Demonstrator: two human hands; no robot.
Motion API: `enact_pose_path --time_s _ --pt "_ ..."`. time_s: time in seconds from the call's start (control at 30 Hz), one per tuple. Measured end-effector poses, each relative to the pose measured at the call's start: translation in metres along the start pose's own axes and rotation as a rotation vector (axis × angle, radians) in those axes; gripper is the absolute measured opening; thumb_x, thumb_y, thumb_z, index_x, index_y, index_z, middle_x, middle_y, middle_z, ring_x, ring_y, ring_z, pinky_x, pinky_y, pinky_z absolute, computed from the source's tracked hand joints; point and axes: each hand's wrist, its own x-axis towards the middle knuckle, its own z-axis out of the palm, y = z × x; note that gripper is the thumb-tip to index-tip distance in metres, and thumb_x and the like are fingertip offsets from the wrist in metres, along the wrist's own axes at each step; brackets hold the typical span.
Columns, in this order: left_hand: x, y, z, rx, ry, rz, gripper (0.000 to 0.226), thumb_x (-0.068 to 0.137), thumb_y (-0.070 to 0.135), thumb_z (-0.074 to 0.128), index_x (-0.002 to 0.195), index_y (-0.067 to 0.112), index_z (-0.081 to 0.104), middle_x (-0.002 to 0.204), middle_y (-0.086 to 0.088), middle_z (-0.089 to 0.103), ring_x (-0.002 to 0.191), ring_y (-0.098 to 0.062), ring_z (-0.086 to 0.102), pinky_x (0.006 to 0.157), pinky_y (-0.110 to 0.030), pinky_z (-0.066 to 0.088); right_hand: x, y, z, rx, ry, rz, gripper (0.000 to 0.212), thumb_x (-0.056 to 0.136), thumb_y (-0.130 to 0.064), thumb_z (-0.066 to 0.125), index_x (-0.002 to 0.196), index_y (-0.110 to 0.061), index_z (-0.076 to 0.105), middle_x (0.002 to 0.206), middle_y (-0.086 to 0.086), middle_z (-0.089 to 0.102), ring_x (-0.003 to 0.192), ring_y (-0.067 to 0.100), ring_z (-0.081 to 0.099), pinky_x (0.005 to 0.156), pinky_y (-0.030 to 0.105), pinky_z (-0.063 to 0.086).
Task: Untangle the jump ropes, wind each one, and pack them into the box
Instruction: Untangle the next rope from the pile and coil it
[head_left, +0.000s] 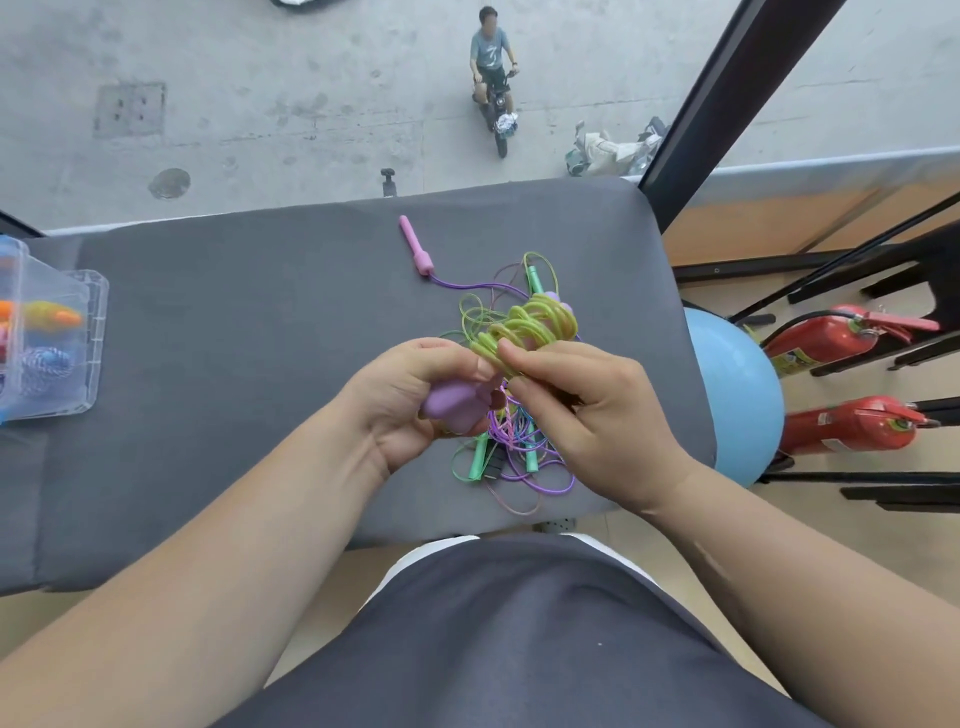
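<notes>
Winding is judged to be the step in hand, with most of the untangling not yet done. The grey-covered table (234, 364) bears everything. The clear box (91, 332) is set well to the left of the tangle (511, 462), at the table's edge, and coloured bundles are seen through its wall. The tangle itself, a heap of purple, green and pale cords with green handles (479, 457) caught in it, lies on the cloth near the table's right end.

Directly above the tangle two hands are raised. The left hand (410, 389) is closed: its fingers are curled round a pair of purple handles (454, 405), which are gripped firmly. The right hand (582, 400) is pressed together at the fingertips, and the yellow-green coil (535, 322) is pinched between thumb and forefinger where its loops meet the handles. Whether the coil's loose end is free of the tangle cannot be told.

On the far side of the tangle a pink handle (415, 249) lies apart, joined to it by a purple cord.

For the next move, the last loops would need to be drawn clear and wrapped tight, and the pinch kept firm so the coil is not sprung before it is carried left to the box.
</notes>
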Motion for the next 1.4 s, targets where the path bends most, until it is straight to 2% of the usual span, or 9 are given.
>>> enact_pose_path --time_s 0.27,0.43,0.5,0.7,0.9,1.03,1.17,1.27,1.4 --pt "-0.012 -0.006 0.003 -0.135 -0.122 0.056 0.043 0.062 0.009 0.072 0.104 0.004 0.065 0.096 -0.018 0.063 0.081 -0.025 0.066 0.07 -0.035 0.057 0.007 -0.006 0.004 0.071 0.081 -0.012 0.024 0.087 0.002 0.07 0.11 -0.003 0.074 0.087 -0.004 0.067 0.084 0.009 0.063 0.078 0.02 0.046" --pt "-0.016 -0.012 0.006 -0.096 -0.028 0.062 0.018 0.067 0.007 0.07 0.084 0.009 0.066 0.08 -0.01 0.067 0.073 -0.025 0.069 0.061 -0.035 0.058 0.003 -0.002 0.006 0.08 0.072 0.044 0.024 0.087 -0.001 0.071 0.11 -0.006 0.074 0.09 0.0 0.071 0.087 0.012 0.066 0.079 0.021 0.049" --pt "-0.014 -0.013 0.003 -0.058 0.057 0.051 0.029 0.062 0.006 0.069 0.091 0.006 0.066 0.079 -0.012 0.066 0.071 -0.027 0.068 0.058 -0.032 0.054 -0.001 -0.003 0.004 0.148 0.027 0.132 0.023 0.087 -0.006 0.071 0.11 -0.009 0.075 0.096 -0.001 0.074 0.092 0.011 0.07 0.083 0.023 0.052" --pt "-0.009 -0.016 -0.02 0.522 0.304 0.147 0.04 0.048 0.011 0.078 0.086 0.011 0.065 0.079 -0.009 0.068 0.064 -0.018 0.057 0.058 -0.033 0.049 0.01 -0.003 -0.013 -0.199 -0.235 0.317 0.006 0.087 -0.022 0.074 0.09 -0.018 0.076 0.062 -0.028 0.055 0.063 -0.008 0.057 0.062 0.007 0.038" --pt "0.002 -0.02 -0.016 1.013 0.307 0.306 0.027 0.069 0.016 0.084 0.061 0.023 0.059 0.079 -0.009 0.072 0.057 -0.013 0.041 0.053 -0.022 0.039 0.032 -0.015 -0.034 -0.589 -0.306 0.211 0.021 0.094 -0.041 0.06 0.089 -0.022 0.069 0.076 -0.003 0.067 0.077 0.029 0.061 0.065 0.034 0.047" --pt "0.006 -0.016 -0.013 0.909 0.366 0.232 0.022 0.066 0.012 0.084 0.062 0.015 0.062 0.059 0.002 0.057 0.053 -0.014 0.039 0.045 -0.018 0.035 0.023 -0.022 -0.018 -0.662 -0.306 0.054 0.02 0.096 -0.027 0.058 0.084 -0.012 0.056 0.071 0.007 0.061 0.066 0.037 0.056 0.056 0.039 0.043" --pt "0.006 -0.012 -0.009 0.465 0.354 0.076 0.027 0.061 -0.002 0.081 0.067 0.01 0.057 0.06 -0.011 0.06 0.051 -0.021 0.043 0.052 -0.028 0.041 0.001 -0.021 0.002 -0.621 -0.26 -0.037 0.026 0.08 -0.007 0.073 0.073 -0.012 0.048 0.054 0.004 0.048 0.039 0.032 0.044 0.037 0.031 0.034" --pt "0.001 -0.01 -0.004 0.26 0.345 0.031 0.032 0.052 -0.002 0.078 0.066 0.014 0.054 0.068 -0.017 0.063 0.052 -0.025 0.056 0.055 -0.03 0.045 -0.007 -0.015 0.002 -0.501 -0.229 -0.02 0.015 0.087 -0.017 0.059 0.076 -0.012 0.05 0.059 0.001 0.051 0.048 0.031 0.048 0.045 0.03 0.033" --pt "-0.009 -0.011 0.001 0.033 0.256 0.055 0.027 0.053 0.005 0.069 0.067 0.015 0.049 0.077 -0.017 0.063 0.061 -0.03 0.066 0.054 -0.031 0.048 -0.012 -0.005 -0.003 -0.108 -0.195 0.187 0.01 0.088 -0.011 0.068 0.082 -0.012 0.059 0.062 -0.013 0.054 0.055 0.013 0.047 0.056 0.026 0.035"
